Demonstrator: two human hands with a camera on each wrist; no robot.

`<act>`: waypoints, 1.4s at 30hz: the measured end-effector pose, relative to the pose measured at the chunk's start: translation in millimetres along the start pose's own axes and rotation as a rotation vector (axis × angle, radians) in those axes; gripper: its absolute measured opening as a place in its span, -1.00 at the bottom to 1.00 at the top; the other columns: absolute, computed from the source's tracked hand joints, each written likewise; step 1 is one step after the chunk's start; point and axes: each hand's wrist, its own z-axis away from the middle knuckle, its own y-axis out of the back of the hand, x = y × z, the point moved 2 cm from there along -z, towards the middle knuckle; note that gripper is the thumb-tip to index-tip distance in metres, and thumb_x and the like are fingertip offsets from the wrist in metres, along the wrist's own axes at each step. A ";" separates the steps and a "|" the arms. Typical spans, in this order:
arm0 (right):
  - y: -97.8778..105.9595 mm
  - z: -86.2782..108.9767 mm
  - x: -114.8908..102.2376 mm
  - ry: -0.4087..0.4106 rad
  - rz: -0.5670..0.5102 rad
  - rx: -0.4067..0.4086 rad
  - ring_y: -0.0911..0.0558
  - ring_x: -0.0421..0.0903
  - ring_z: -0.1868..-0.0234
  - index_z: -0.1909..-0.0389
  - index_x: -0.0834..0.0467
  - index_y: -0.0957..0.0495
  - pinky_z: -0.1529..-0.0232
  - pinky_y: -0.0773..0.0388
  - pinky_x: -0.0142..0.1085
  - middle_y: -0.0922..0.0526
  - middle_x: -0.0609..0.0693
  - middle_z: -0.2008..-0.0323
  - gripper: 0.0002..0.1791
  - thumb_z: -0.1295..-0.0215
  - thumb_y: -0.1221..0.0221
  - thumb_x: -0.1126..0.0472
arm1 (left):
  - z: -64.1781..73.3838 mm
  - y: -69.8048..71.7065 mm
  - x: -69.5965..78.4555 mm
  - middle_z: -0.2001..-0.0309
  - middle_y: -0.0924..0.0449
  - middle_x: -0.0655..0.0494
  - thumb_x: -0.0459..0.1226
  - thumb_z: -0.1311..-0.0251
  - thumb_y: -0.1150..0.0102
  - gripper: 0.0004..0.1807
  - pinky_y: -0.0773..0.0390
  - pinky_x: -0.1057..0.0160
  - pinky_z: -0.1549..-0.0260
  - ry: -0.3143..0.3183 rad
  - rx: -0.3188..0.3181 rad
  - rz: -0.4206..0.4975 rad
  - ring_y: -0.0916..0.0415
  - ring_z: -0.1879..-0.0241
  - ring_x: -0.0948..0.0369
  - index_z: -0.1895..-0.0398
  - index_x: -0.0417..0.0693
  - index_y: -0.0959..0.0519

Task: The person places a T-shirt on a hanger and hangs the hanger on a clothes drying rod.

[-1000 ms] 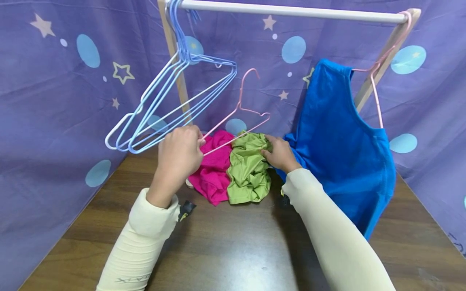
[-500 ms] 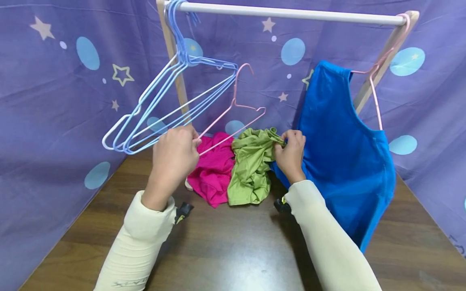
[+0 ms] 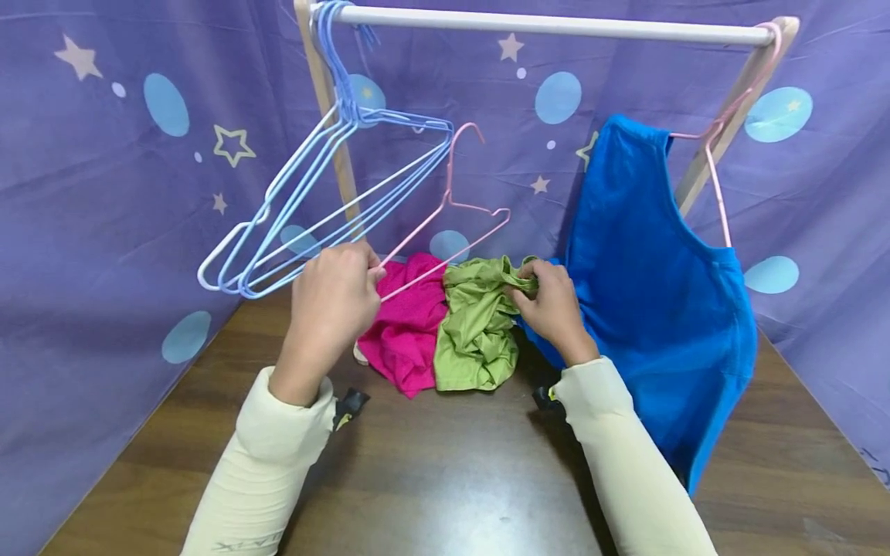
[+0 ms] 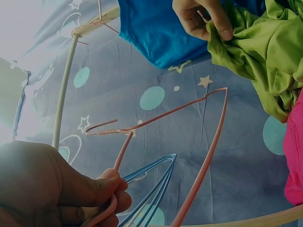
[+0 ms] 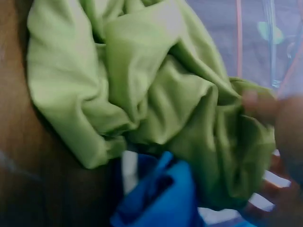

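My left hand (image 3: 337,289) grips a pink wire hanger (image 3: 449,174) by one lower corner, its hook pointing up. The left wrist view shows the thumb (image 4: 106,182) pressed against the wire. My right hand (image 3: 552,309) pinches the upper right edge of a crumpled green garment (image 3: 476,340) between thumb and fingers; most of the cloth lies bunched on the table. Left of it lies a crumpled magenta garment (image 3: 403,332), partly behind the hanger. The right wrist view is blurred, with green folds (image 5: 151,90) filling much of it.
A rack with a white bar (image 3: 556,25) stands across the back. Several blue and white hangers (image 3: 348,85) hang at its left end. A blue sleeveless garment (image 3: 660,270) hangs from a pink hanger (image 3: 723,123) at the right, its lower part near my right forearm.
My right hand has taken hold of the green garment's edge, pulled it right and up, then lowered it slightly leftward. The held hanger has shifted slightly left.
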 end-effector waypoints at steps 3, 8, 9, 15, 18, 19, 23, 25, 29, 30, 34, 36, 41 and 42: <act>4.4 0.8 -2.4 0.024 -0.039 -0.159 -0.48 0.25 -0.13 -0.08 0.25 -0.62 -0.18 -0.34 0.13 -0.63 0.22 -0.11 -0.62 -0.42 -0.28 0.06 | 1.6 0.2 -1.5 0.38 -0.71 -0.10 -0.32 -0.29 -0.25 -0.89 -0.53 -0.15 0.45 -0.005 0.008 0.001 -0.62 0.35 -0.21 0.32 -0.21 -0.68; 14.0 -2.2 -7.6 -0.005 -0.047 -0.203 -0.59 0.18 -0.01 0.04 0.27 -0.71 -0.29 -0.32 0.07 -0.71 0.20 0.02 -0.77 -0.46 -0.13 0.29 | 3.0 1.7 -2.2 0.39 -0.70 -0.09 -0.32 -0.30 -0.25 -0.89 -0.53 -0.16 0.44 -0.001 0.000 0.007 -0.62 0.35 -0.21 0.33 -0.21 -0.68; 15.6 -2.6 -8.6 -0.009 -0.032 -0.190 -0.62 0.18 0.06 0.09 0.28 -0.71 -0.26 -0.34 0.06 -0.72 0.20 0.09 -0.79 -0.43 -0.13 0.33 | 3.3 2.2 -2.0 0.38 -0.70 -0.10 -0.32 -0.30 -0.24 -0.89 -0.53 -0.16 0.44 0.000 -0.004 0.008 -0.63 0.35 -0.21 0.33 -0.21 -0.67; 21.5 -3.5 -10.9 0.040 0.100 -0.005 -0.59 0.22 0.22 0.24 0.24 -0.67 0.12 -0.48 0.10 -0.74 0.15 0.26 -0.86 -0.41 -0.13 0.40 | 4.0 6.1 0.2 0.37 -0.70 -0.10 -0.34 -0.29 -0.24 -0.90 -0.54 -0.16 0.40 -0.013 -0.012 0.010 -0.63 0.32 -0.21 0.32 -0.21 -0.67; 24.3 -4.8 -15.1 0.110 0.073 0.149 -0.59 0.24 0.22 0.22 0.27 -0.60 0.14 -0.47 0.13 -0.71 0.19 0.26 -0.90 -0.45 -0.11 0.40 | 4.7 8.9 2.6 0.36 -0.71 -0.09 -0.34 -0.29 -0.25 -0.91 -0.54 -0.15 0.38 -0.027 -0.012 0.015 -0.63 0.32 -0.20 0.30 -0.21 -0.67; 25.1 -5.3 -17.2 0.138 0.050 0.197 -0.59 0.25 0.23 0.20 0.29 -0.57 0.14 -0.47 0.13 -0.70 0.20 0.25 -0.92 -0.47 -0.11 0.38 | 4.8 9.6 3.6 0.35 -0.71 -0.09 -0.34 -0.29 -0.25 -0.91 -0.54 -0.15 0.37 -0.032 -0.010 0.017 -0.63 0.31 -0.19 0.30 -0.20 -0.67; 25.8 -5.7 -32.3 0.286 -0.064 0.268 -0.66 0.19 0.31 0.14 0.31 -0.52 0.23 -0.53 0.08 -0.70 0.21 0.26 -0.93 -0.51 -0.09 0.37 | 5.6 11.2 7.2 0.34 -0.72 -0.06 -0.35 -0.29 -0.26 -0.93 -0.53 -0.14 0.40 -0.046 0.010 0.038 -0.63 0.34 -0.18 0.30 -0.18 -0.68; 24.0 -5.1 -42.4 0.351 -0.109 0.203 -0.66 0.12 0.34 0.13 0.30 -0.53 0.27 -0.55 0.02 -0.69 0.17 0.28 -0.93 -0.51 -0.10 0.37 | 6.0 11.3 8.2 0.34 -0.72 -0.06 -0.35 -0.29 -0.26 -0.93 -0.53 -0.14 0.42 -0.048 0.020 0.048 -0.63 0.35 -0.18 0.31 -0.18 -0.68; 17.4 -3.2 -52.7 0.374 -0.129 -0.043 -0.65 0.06 0.23 0.08 0.27 -0.61 0.16 -0.57 -0.03 -0.71 0.12 0.22 -0.87 -0.51 -0.11 0.34 | 6.9 10.8 7.9 0.34 -0.72 -0.05 -0.35 -0.28 -0.27 -0.94 -0.52 -0.15 0.43 -0.038 0.018 0.054 -0.63 0.35 -0.19 0.32 -0.17 -0.68; 16.0 -2.9 -51.0 0.349 -0.129 -0.098 -0.65 0.07 0.19 0.05 0.27 -0.63 0.12 -0.57 -0.02 -0.72 0.13 0.18 -0.84 -0.51 -0.10 0.37 | 7.0 10.5 7.4 0.34 -0.72 -0.05 -0.35 -0.29 -0.27 -0.94 -0.53 -0.14 0.43 -0.034 0.014 0.052 -0.63 0.35 -0.19 0.31 -0.17 -0.68; 14.1 -3.9 -30.2 0.223 -0.098 -0.218 -0.65 0.18 0.01 -0.04 0.33 -0.66 -0.07 -0.54 0.07 -0.72 0.21 0.02 -0.63 -0.44 0.08 0.54 | 7.0 9.5 5.2 0.33 -0.72 -0.06 -0.35 -0.29 -0.26 -0.93 -0.53 -0.14 0.42 -0.023 -0.004 0.043 -0.63 0.33 -0.20 0.30 -0.17 -0.68; 16.2 -4.6 -17.6 0.167 -0.086 -0.251 -0.62 0.24 -0.09 -0.07 0.36 -0.64 -0.16 -0.50 0.11 -0.69 0.26 -0.05 -0.51 -0.34 0.20 0.60 | 6.7 9.0 4.6 0.33 -0.72 -0.06 -0.35 -0.29 -0.25 -0.93 -0.53 -0.15 0.41 -0.022 -0.010 0.042 -0.63 0.32 -0.20 0.30 -0.17 -0.68; 30.9 -3.6 2.7 0.040 -0.056 -0.375 -0.57 0.18 0.10 -0.15 0.34 -0.63 0.12 -0.48 -0.01 -0.66 0.29 -0.10 -0.36 -0.15 0.26 0.58 | 5.5 8.5 5.2 0.32 -0.72 -0.06 -0.36 -0.28 -0.25 -0.93 -0.54 -0.15 0.40 -0.034 -0.010 0.046 -0.64 0.31 -0.20 0.29 -0.19 -0.68; 34.3 -3.0 5.0 0.016 -0.045 -0.408 -0.55 0.15 0.12 -0.17 0.32 -0.62 0.17 -0.44 -0.04 -0.65 0.29 -0.13 -0.33 -0.11 0.26 0.59 | 5.2 8.6 5.4 0.32 -0.72 -0.06 -0.36 -0.29 -0.25 -0.93 -0.54 -0.14 0.40 -0.038 -0.009 0.044 -0.64 0.30 -0.19 0.29 -0.19 -0.68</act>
